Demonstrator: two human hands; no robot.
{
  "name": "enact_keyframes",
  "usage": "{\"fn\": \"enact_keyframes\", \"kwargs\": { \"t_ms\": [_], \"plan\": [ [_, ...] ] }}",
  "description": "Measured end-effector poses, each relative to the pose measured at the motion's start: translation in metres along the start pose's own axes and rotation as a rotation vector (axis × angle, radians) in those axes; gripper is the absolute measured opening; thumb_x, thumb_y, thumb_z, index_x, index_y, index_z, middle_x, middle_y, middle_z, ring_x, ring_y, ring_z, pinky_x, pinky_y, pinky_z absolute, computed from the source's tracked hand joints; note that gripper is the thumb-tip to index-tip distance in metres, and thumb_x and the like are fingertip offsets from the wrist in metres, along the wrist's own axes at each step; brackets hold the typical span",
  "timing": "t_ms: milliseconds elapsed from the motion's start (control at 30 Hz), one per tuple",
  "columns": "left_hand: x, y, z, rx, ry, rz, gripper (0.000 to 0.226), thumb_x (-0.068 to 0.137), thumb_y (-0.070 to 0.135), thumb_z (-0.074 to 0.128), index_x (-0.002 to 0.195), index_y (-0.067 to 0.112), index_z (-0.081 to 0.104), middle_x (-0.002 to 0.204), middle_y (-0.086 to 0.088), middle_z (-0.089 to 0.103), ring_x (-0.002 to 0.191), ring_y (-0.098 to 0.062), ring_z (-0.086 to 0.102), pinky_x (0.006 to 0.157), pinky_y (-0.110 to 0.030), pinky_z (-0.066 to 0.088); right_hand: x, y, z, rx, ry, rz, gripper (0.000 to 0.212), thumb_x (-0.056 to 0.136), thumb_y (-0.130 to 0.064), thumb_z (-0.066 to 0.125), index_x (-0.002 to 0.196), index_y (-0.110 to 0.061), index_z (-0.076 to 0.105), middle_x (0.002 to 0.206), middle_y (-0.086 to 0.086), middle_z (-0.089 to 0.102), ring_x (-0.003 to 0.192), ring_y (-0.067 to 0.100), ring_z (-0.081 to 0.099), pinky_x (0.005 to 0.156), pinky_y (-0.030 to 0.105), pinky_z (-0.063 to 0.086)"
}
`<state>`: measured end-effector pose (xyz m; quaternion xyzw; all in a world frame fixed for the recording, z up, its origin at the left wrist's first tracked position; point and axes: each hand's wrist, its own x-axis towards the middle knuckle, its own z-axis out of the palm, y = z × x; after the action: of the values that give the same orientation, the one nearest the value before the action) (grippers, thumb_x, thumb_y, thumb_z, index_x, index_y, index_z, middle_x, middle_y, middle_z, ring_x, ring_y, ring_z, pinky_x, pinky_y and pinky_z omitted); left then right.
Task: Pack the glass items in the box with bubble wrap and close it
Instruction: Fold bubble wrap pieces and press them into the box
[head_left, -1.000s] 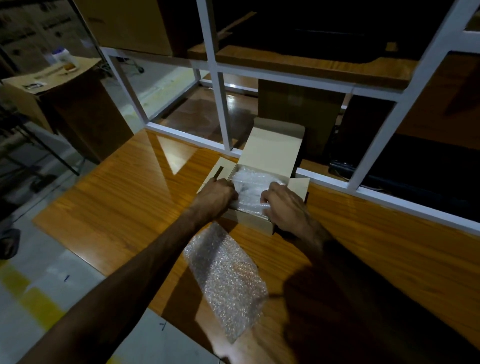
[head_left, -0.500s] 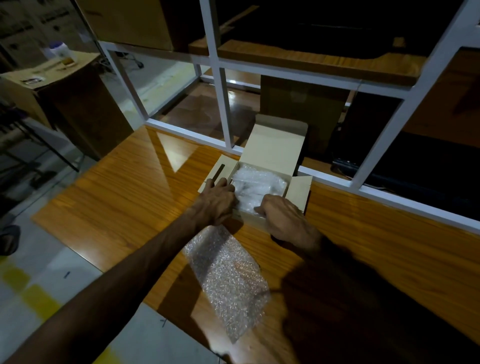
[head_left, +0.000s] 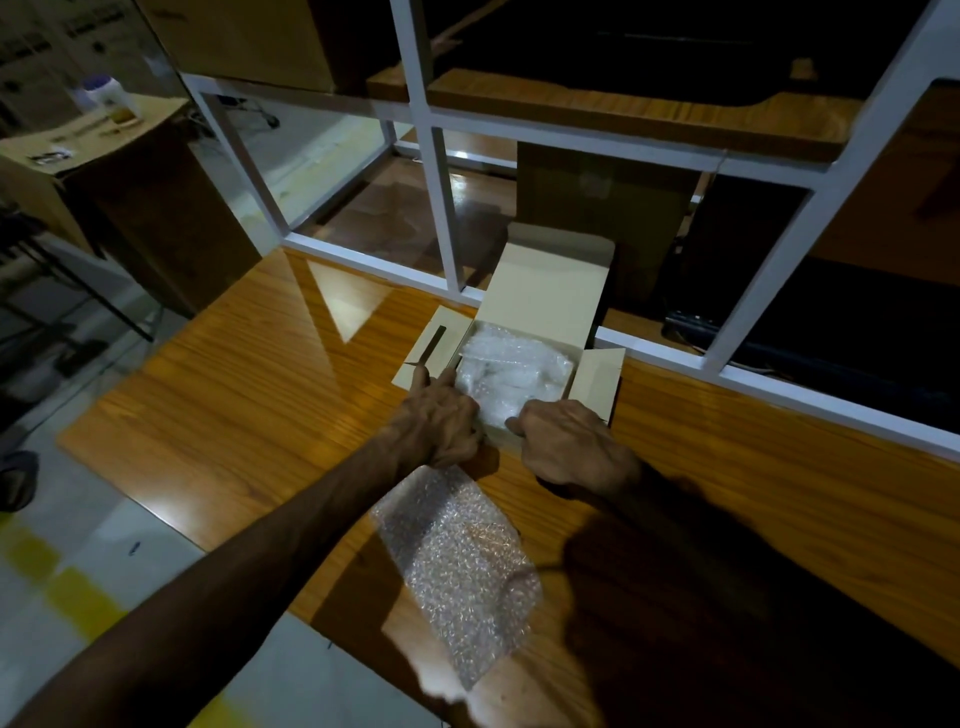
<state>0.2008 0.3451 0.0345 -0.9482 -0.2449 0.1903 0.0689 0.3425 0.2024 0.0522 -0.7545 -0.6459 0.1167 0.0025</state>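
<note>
A small cardboard box (head_left: 545, 291) stands open on the wooden table (head_left: 234, 415), its lid upright and both side flaps spread out. Inside lies a bundle of bubble-wrapped items (head_left: 514, 369); the glass itself is hidden by the wrap. At the box's near-left corner my left hand (head_left: 436, 421) curls around the edge, with its index finger lying along the left flap. Against the near wall on the right side my right hand (head_left: 571, 447) grips with curled fingers, thumb pointing left. A loose sheet of bubble wrap (head_left: 457, 566) lies on the table between my forearms.
A white-framed glass partition (head_left: 441, 171) rises directly behind the box. To the far left stands a large carton (head_left: 130, 197) with a bottle (head_left: 106, 98) on top. The table's left edge drops to the floor (head_left: 78, 571).
Both hands have drawn back out of the box, from pressing on the bubble wrap to the box's near edge. The wrapped bundle is now uncovered.
</note>
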Motion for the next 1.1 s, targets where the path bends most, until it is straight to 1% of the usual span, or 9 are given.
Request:
{"fn": "enact_keyframes", "kwargs": {
  "t_ms": [133,300,400,467,600,700,867,1000,1100],
  "plan": [
    [0.006,0.0,0.001,0.012,0.007,0.056,0.052,0.094,0.062,0.03,0.094,0.022,0.063,0.127,-0.011,0.064,0.142,-0.031,0.037,0.111,-0.062,0.025,0.005,0.003,-0.001,0.026,-0.031,0.015,0.025,0.098,-0.023,0.052,0.104,-0.016,0.074,0.11,0.008,0.072,0.101,0.029,0.069,0.084,0.037,0.049],
    [0.004,0.002,0.002,-0.023,0.021,0.073,0.043,0.098,0.059,0.033,0.088,0.025,0.057,0.111,-0.005,0.065,0.124,-0.025,0.049,0.104,-0.054,0.031,0.008,0.011,0.007,0.045,0.074,-0.025,0.024,0.101,-0.032,0.057,0.092,-0.019,0.075,0.099,0.006,0.075,0.097,0.027,0.07,0.081,0.034,0.039],
    [-0.003,0.003,0.01,0.005,0.114,0.081,0.027,0.098,0.047,0.058,0.109,0.024,0.063,0.119,-0.003,0.067,0.127,-0.025,0.052,0.11,-0.051,0.035,-0.001,0.015,0.023,0.046,0.235,-0.058,0.015,0.1,-0.029,0.063,0.095,-0.021,0.074,0.097,0.003,0.073,0.094,0.026,0.069,0.084,0.037,0.044],
    [-0.006,0.01,0.021,0.0,0.219,0.099,0.038,0.095,0.036,0.069,0.129,0.02,0.061,0.13,-0.007,0.066,0.127,-0.026,0.054,0.111,-0.046,0.041,-0.006,0.011,0.033,-0.046,0.292,-0.049,0.012,0.096,-0.02,0.066,0.104,-0.021,0.075,0.103,0.005,0.068,0.094,0.027,0.066,0.083,0.04,0.048],
    [-0.009,0.021,0.037,-0.182,0.338,0.182,0.06,0.088,0.022,0.079,0.143,0.013,0.057,0.136,-0.012,0.064,0.119,-0.028,0.063,0.103,-0.045,0.053,-0.007,-0.002,0.042,0.045,0.338,-0.034,0.035,0.094,-0.009,0.065,0.128,-0.019,0.069,0.115,0.005,0.063,0.104,0.027,0.06,0.086,0.039,0.048],
    [-0.011,0.019,0.03,-0.253,0.359,0.193,0.053,0.089,0.02,0.074,0.14,0.013,0.061,0.13,-0.01,0.069,0.111,-0.025,0.067,0.098,-0.043,0.056,-0.007,-0.006,0.042,0.2,0.278,0.026,0.037,0.1,-0.009,0.056,0.134,-0.02,0.065,0.117,0.004,0.066,0.108,0.026,0.062,0.086,0.035,0.048],
    [-0.009,0.015,0.017,-0.32,0.31,0.189,0.038,0.097,0.028,0.06,0.134,0.018,0.068,0.119,-0.006,0.073,0.101,-0.022,0.069,0.092,-0.039,0.056,-0.001,-0.002,0.038,0.238,0.229,0.084,0.043,0.095,-0.002,0.057,0.13,-0.021,0.073,0.11,0.007,0.075,0.103,0.029,0.069,0.078,0.034,0.051],
    [-0.006,0.012,0.018,-0.376,0.293,0.188,0.057,0.097,0.05,0.034,0.125,0.018,0.072,0.108,-0.005,0.076,0.091,-0.021,0.07,0.087,-0.041,0.057,0.006,0.002,0.033,0.216,0.173,0.08,0.043,0.092,-0.005,0.058,0.129,-0.021,0.075,0.112,0.009,0.078,0.103,0.032,0.072,0.082,0.039,0.059],
    [0.0,0.012,0.019,-0.356,0.264,0.165,0.049,0.101,0.051,0.042,0.119,0.018,0.073,0.103,-0.004,0.076,0.088,-0.021,0.07,0.089,-0.041,0.055,0.01,0.003,0.03,0.189,0.126,0.066,0.036,0.094,-0.011,0.059,0.125,-0.018,0.076,0.111,0.009,0.078,0.101,0.032,0.072,0.084,0.037,0.057]
  ]
}}
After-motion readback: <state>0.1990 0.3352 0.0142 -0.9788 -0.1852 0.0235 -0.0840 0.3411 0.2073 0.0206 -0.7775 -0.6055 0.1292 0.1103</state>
